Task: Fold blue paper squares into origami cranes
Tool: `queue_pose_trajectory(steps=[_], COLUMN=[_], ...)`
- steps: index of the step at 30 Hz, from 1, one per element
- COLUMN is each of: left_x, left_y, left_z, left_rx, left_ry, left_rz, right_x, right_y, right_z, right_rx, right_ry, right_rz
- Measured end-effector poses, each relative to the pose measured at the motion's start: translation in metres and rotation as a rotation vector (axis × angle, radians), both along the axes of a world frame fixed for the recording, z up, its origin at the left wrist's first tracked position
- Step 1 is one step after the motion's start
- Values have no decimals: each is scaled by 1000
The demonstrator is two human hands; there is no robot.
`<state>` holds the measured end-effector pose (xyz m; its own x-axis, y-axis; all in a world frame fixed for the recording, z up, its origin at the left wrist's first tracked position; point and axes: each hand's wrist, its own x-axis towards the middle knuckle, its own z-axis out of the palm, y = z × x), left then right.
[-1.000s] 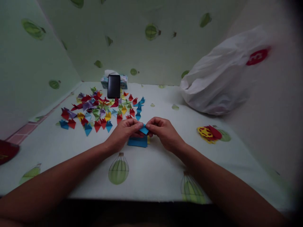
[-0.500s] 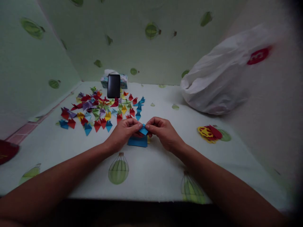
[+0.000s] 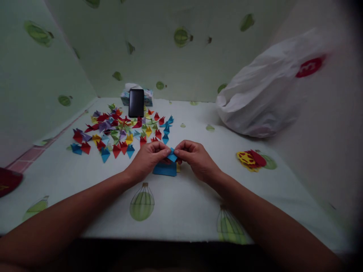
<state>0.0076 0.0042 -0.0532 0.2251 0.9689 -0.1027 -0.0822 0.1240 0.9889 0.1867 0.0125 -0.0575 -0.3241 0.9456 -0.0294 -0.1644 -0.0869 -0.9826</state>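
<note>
A small piece of folded blue paper (image 3: 172,155) is pinched between my two hands, above the middle of the table. My left hand (image 3: 149,158) is closed on its left edge, thumb on top. On the opposite edge my right hand (image 3: 195,156) grips it the same way. Just below the hands lies a stack of blue paper sheets (image 3: 165,170), with a strip of yellow paper (image 3: 178,168) showing at its right side; my hands hide part of both. Beyond my left hand spread many folded paper cranes (image 3: 116,149) in red, blue, purple, green and yellow.
At the back, a dark phone (image 3: 136,103) leans against a tissue box (image 3: 148,97). A white plastic bag (image 3: 255,98) stands at the right by the wall. Yellow and red cut-out shapes (image 3: 251,159) lie on the right. A dark red object (image 3: 10,182) sits at the left edge.
</note>
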Motion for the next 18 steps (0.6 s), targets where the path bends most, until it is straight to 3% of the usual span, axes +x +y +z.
queue_pose_trajectory(steps=[5, 18], left_x=[0, 0], left_y=[0, -2], left_z=[1, 5], left_rx=[32, 80], left_ry=[37, 78], left_rz=[-14, -3], right_x=[1, -1], right_y=[1, 0], right_z=[0, 1], right_rx=[7, 125], right_ry=[-17, -84], right_rz=[39, -26])
